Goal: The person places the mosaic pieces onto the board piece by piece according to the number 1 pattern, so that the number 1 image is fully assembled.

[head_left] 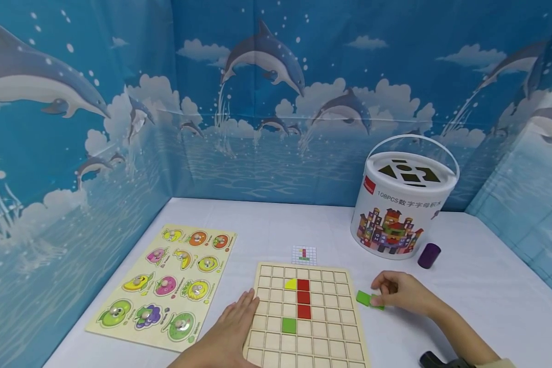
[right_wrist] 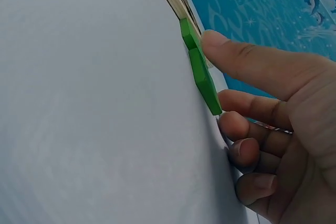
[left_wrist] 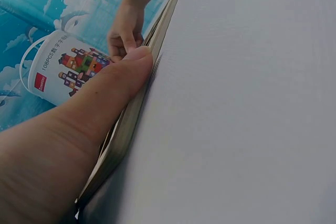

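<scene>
A wooden grid board (head_left: 324, 337) lies in front of me, holding three red squares (head_left: 303, 298) in a column, a yellow piece (head_left: 291, 283) and a green square (head_left: 289, 325). My left hand (head_left: 233, 327) lies flat with straight fingers on the board's left edge; the left wrist view shows the thumb (left_wrist: 118, 77) along the board's rim (left_wrist: 131, 121). Two green tiles (head_left: 364, 298) lie on the white table just right of the board. My right hand (head_left: 397, 291) curls over them, and its fingertips (right_wrist: 212, 40) pinch the nearer green tile (right_wrist: 206, 85).
A white lidded bucket (head_left: 402, 204) with shape holes stands at the back right, with a purple cylinder (head_left: 429, 255) beside it. A fruit peg puzzle (head_left: 165, 286) lies left of the board. A small pattern card (head_left: 303, 254) lies behind it. Blue dolphin backdrop walls enclose the table.
</scene>
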`<state>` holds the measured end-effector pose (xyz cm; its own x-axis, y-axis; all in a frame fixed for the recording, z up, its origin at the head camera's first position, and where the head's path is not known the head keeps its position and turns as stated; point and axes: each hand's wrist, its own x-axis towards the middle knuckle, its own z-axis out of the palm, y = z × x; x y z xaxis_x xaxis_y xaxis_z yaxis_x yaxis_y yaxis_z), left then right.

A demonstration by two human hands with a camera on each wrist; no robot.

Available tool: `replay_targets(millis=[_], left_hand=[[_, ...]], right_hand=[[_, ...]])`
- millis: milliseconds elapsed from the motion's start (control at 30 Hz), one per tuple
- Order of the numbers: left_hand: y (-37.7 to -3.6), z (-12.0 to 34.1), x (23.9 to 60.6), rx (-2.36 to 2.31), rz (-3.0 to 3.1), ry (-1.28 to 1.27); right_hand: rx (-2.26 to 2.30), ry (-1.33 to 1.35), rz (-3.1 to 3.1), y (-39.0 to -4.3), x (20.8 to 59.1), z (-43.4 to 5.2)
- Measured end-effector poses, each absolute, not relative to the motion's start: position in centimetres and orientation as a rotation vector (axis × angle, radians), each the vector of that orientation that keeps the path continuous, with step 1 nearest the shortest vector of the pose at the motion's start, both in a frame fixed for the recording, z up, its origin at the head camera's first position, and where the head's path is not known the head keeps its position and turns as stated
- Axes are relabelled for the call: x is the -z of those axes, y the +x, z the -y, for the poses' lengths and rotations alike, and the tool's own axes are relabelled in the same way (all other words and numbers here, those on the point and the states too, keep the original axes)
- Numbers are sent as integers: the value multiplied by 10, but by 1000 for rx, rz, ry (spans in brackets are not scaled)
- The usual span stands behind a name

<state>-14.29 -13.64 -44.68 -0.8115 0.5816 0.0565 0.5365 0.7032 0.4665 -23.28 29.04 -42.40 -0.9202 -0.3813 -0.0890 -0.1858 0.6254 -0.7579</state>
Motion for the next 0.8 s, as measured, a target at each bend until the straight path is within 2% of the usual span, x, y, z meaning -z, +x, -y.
replay_targets(millis=[800], left_hand=[[-143, 137, 446, -702, -2827, 958]], right_hand=[[1255, -568, -2567, -227, 421, -284]])
